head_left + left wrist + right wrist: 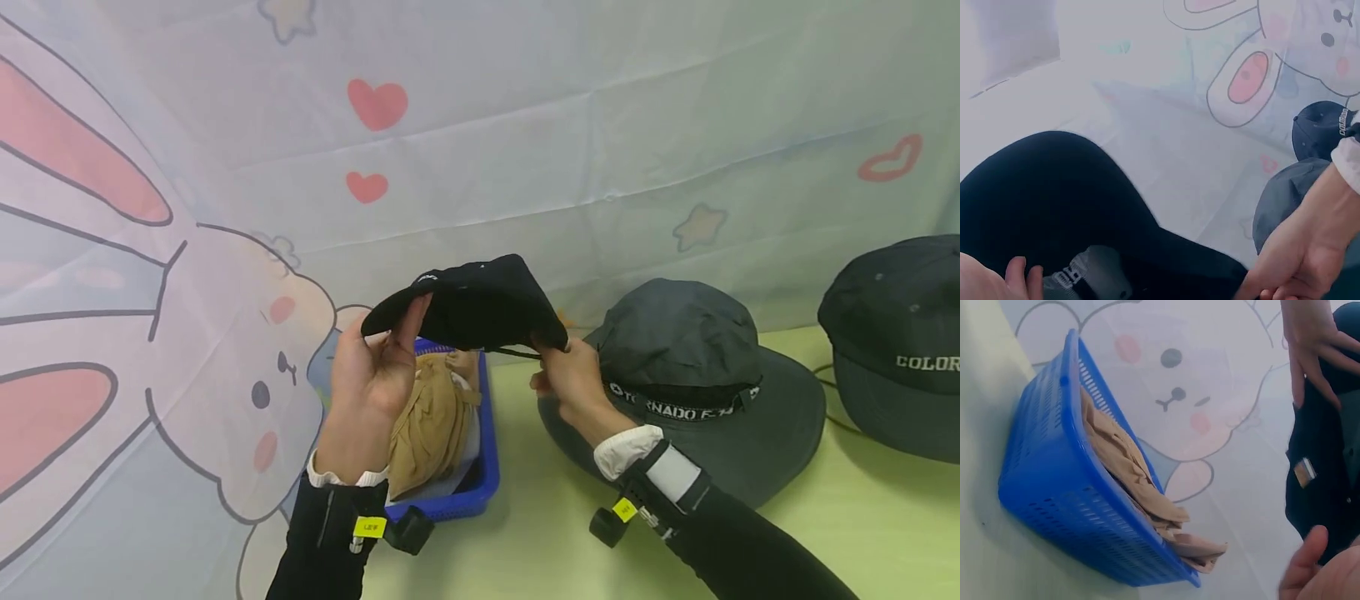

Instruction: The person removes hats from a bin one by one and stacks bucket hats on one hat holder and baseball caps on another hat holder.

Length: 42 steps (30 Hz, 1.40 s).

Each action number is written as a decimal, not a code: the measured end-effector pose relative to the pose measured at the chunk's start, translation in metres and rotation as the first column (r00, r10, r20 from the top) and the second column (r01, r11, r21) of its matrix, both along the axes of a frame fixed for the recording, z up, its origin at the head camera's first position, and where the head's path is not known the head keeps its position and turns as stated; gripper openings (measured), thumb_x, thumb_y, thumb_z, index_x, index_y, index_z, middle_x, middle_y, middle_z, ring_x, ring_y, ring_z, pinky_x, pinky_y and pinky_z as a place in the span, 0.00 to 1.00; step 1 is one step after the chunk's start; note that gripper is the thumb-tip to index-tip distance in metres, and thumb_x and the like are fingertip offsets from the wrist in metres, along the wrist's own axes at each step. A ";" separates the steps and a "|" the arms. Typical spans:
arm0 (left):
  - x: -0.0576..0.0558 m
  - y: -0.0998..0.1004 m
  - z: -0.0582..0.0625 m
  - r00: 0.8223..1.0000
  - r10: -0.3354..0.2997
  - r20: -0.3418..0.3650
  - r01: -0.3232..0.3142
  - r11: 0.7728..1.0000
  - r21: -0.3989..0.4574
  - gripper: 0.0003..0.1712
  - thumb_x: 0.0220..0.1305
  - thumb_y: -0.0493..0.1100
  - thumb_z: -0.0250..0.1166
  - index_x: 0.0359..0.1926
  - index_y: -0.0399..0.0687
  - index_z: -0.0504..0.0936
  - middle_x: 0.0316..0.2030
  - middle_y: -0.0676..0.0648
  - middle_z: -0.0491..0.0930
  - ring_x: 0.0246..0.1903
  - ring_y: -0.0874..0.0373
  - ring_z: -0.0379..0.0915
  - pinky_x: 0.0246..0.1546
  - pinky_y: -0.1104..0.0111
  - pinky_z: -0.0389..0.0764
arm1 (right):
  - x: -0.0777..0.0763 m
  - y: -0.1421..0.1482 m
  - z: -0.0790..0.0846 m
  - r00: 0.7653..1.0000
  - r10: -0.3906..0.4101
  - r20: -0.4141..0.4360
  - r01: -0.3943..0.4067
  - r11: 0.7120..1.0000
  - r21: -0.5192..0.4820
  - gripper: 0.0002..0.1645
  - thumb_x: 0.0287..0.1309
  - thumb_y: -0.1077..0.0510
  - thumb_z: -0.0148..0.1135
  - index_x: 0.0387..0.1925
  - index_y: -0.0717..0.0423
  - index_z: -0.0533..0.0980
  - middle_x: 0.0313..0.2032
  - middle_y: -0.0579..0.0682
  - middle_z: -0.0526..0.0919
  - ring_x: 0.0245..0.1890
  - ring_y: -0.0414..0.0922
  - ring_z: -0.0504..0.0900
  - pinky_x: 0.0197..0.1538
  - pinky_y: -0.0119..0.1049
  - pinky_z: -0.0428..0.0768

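Note:
A black baseball cap [491,300] with small white lettering on its front is held up by both hands above the blue basket [491,467]. At its brim is my left hand [375,367], which holds the brim with long, spread fingers along the underside. My right hand [573,379] grips the cap's back edge beside a thin strap. The right wrist view shows a small label [1305,472] on the cap. In the left wrist view the cap [1066,194] hides much of the left hand [991,281].
Inside the basket lie folded tan fabric items [427,417]. A dark grey wide-brimmed hat [678,333] sits right of it on the yellow-green table [525,542]. Farther right is a dark lettered cap [892,333]. A printed cloth [487,125] hangs behind.

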<state>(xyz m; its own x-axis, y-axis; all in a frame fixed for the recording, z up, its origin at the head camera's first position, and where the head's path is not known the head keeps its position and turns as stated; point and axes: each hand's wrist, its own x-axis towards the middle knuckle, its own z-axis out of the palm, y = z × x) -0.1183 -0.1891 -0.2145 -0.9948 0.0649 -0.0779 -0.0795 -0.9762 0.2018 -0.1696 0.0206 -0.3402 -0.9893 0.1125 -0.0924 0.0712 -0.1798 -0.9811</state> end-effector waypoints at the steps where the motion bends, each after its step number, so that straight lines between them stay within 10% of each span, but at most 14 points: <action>1: 0.000 0.002 0.000 1.000 0.010 -0.005 -0.010 1.000 -0.014 0.16 0.77 0.27 0.48 0.62 0.31 0.61 0.59 0.29 0.70 0.53 0.32 0.81 0.53 0.58 0.81 | 0.001 0.000 0.000 1.000 0.031 -0.003 -0.031 0.999 0.038 0.26 0.68 0.45 0.68 0.44 0.63 0.71 0.24 0.49 0.77 0.15 0.39 0.78 0.25 0.33 0.81; 4: 0.002 0.007 -0.003 1.000 0.014 -0.009 -0.015 0.999 -0.050 0.17 0.76 0.28 0.48 0.63 0.30 0.60 0.60 0.30 0.70 0.53 0.36 0.81 0.53 0.59 0.81 | 0.006 0.002 0.001 0.993 0.076 -0.088 -0.053 0.970 0.239 0.44 0.61 0.39 0.73 0.63 0.64 0.65 0.37 0.54 0.79 0.28 0.44 0.81 0.37 0.39 0.82; 7: 0.003 0.012 -0.005 1.000 0.007 -0.008 -0.008 0.994 -0.106 0.21 0.75 0.27 0.47 0.66 0.30 0.58 0.63 0.32 0.69 0.54 0.38 0.81 0.53 0.58 0.81 | 0.016 0.002 0.009 0.951 0.010 -0.310 0.115 0.917 0.382 0.57 0.57 0.40 0.76 0.73 0.62 0.55 0.51 0.62 0.72 0.46 0.54 0.76 0.48 0.48 0.77; 13: 0.005 0.014 -0.011 1.000 -0.016 0.024 0.021 0.982 -0.188 0.21 0.75 0.28 0.50 0.65 0.30 0.60 0.64 0.33 0.68 0.56 0.39 0.80 0.54 0.57 0.81 | 0.022 0.007 0.043 0.574 0.046 -0.818 0.488 0.783 0.386 0.44 0.57 0.58 0.79 0.71 0.63 0.67 0.61 0.65 0.73 0.55 0.59 0.75 0.51 0.52 0.77; 15: 0.006 0.013 -0.015 1.000 -0.031 0.006 0.031 0.971 -0.239 0.22 0.78 0.34 0.51 0.67 0.30 0.59 0.66 0.33 0.66 0.58 0.39 0.79 0.56 0.57 0.81 | 0.022 0.010 0.050 0.519 0.132 -0.844 0.495 0.759 0.423 0.33 0.58 0.60 0.77 0.64 0.60 0.77 0.57 0.60 0.81 0.53 0.57 0.81 0.50 0.52 0.80; 17: 0.006 0.012 -0.020 0.998 -0.049 -0.037 0.034 0.939 -0.343 0.27 0.82 0.45 0.50 0.70 0.30 0.57 0.67 0.32 0.64 0.59 0.40 0.79 0.57 0.59 0.81 | 0.022 0.013 0.052 0.532 0.177 -0.828 0.475 0.747 0.465 0.22 0.60 0.60 0.75 0.56 0.56 0.83 0.49 0.55 0.87 0.47 0.53 0.86 0.45 0.51 0.83; 19: 0.006 0.011 -0.030 0.995 -0.036 -0.094 -0.020 0.844 -0.535 0.32 0.82 0.54 0.48 0.70 0.31 0.60 0.64 0.35 0.66 0.54 0.44 0.81 0.54 0.63 0.82 | 0.023 0.016 0.051 0.560 0.187 -0.807 0.464 0.736 0.492 0.09 0.62 0.59 0.73 0.44 0.56 0.86 0.37 0.53 0.88 0.36 0.51 0.87 0.39 0.48 0.82; 20: 0.006 0.010 -0.036 0.992 -0.007 -0.124 -0.076 0.753 -0.654 0.33 0.82 0.56 0.49 0.67 0.30 0.63 0.60 0.37 0.69 0.50 0.47 0.81 0.51 0.66 0.83 | 0.022 0.017 0.050 0.576 0.178 -0.798 0.462 0.734 0.497 0.07 0.63 0.58 0.73 0.40 0.56 0.85 0.32 0.52 0.87 0.30 0.50 0.85 0.34 0.46 0.80; 26: -0.006 0.004 -0.081 0.932 0.219 -0.287 -0.293 -0.008 -0.956 0.27 0.69 0.50 0.68 0.56 0.38 0.66 0.46 0.44 0.67 0.43 0.53 0.69 0.41 0.65 0.73 | 0.025 0.025 0.049 0.605 0.117 -0.787 0.468 0.748 0.471 0.13 0.63 0.58 0.72 0.26 0.57 0.77 0.18 0.49 0.73 0.19 0.47 0.73 0.27 0.41 0.68; 31: -0.039 -0.005 -0.095 0.946 0.094 -0.309 -0.261 -0.340 -0.903 0.30 0.69 0.56 0.68 0.58 0.38 0.73 0.51 0.39 0.79 0.47 0.47 0.80 0.48 0.57 0.80 | 0.027 0.036 0.052 0.678 0.079 -0.731 0.423 0.771 0.476 0.31 0.67 0.53 0.69 0.15 0.53 0.61 0.13 0.45 0.60 0.15 0.46 0.63 0.23 0.39 0.61; 33: -0.048 -0.011 -0.096 0.939 0.092 -0.331 -0.268 -0.405 -0.874 0.23 0.73 0.53 0.64 0.52 0.37 0.77 0.44 0.39 0.84 0.38 0.47 0.86 0.41 0.59 0.83 | 0.027 0.042 0.052 0.711 0.065 -0.700 0.409 0.772 0.486 0.34 0.69 0.51 0.68 0.14 0.51 0.58 0.12 0.43 0.58 0.14 0.45 0.61 0.22 0.38 0.59; 36: -0.055 -0.021 -0.094 0.916 0.146 -0.374 -0.289 -0.406 -0.867 0.14 0.76 0.44 0.60 0.50 0.36 0.81 0.39 0.38 0.85 0.29 0.46 0.87 0.31 0.62 0.86 | 0.026 0.048 0.050 0.746 0.073 -0.662 0.379 0.771 0.512 0.35 0.70 0.50 0.67 0.13 0.51 0.57 0.11 0.43 0.57 0.13 0.44 0.59 0.21 0.37 0.57; 39: -0.054 -0.029 -0.093 0.903 0.165 -0.397 -0.303 -0.411 -0.860 0.12 0.74 0.37 0.61 0.53 0.36 0.83 0.43 0.37 0.85 0.34 0.45 0.87 0.32 0.63 0.86 | 0.025 0.050 0.048 0.771 0.097 -0.630 0.341 0.772 0.536 0.35 0.71 0.50 0.66 0.13 0.51 0.57 0.11 0.43 0.56 0.11 0.44 0.56 0.20 0.36 0.55; 42: -0.049 -0.032 -0.092 0.898 0.103 -0.427 -0.329 -0.487 -0.809 0.17 0.70 0.34 0.64 0.58 0.37 0.81 0.50 0.36 0.83 0.47 0.42 0.83 0.47 0.55 0.83 | 0.027 0.048 0.046 0.790 0.120 -0.601 0.301 0.778 0.552 0.34 0.71 0.48 0.65 0.13 0.51 0.59 0.11 0.43 0.57 0.12 0.44 0.58 0.21 0.36 0.57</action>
<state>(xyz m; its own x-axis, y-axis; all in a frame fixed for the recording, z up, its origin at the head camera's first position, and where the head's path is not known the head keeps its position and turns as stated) -0.1669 -0.2214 -0.3068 -0.8923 -0.2018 0.4039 0.1907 0.6424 0.7422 -0.1429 0.0688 -0.2942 -0.7975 0.0257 0.6028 -0.5211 0.4741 -0.7097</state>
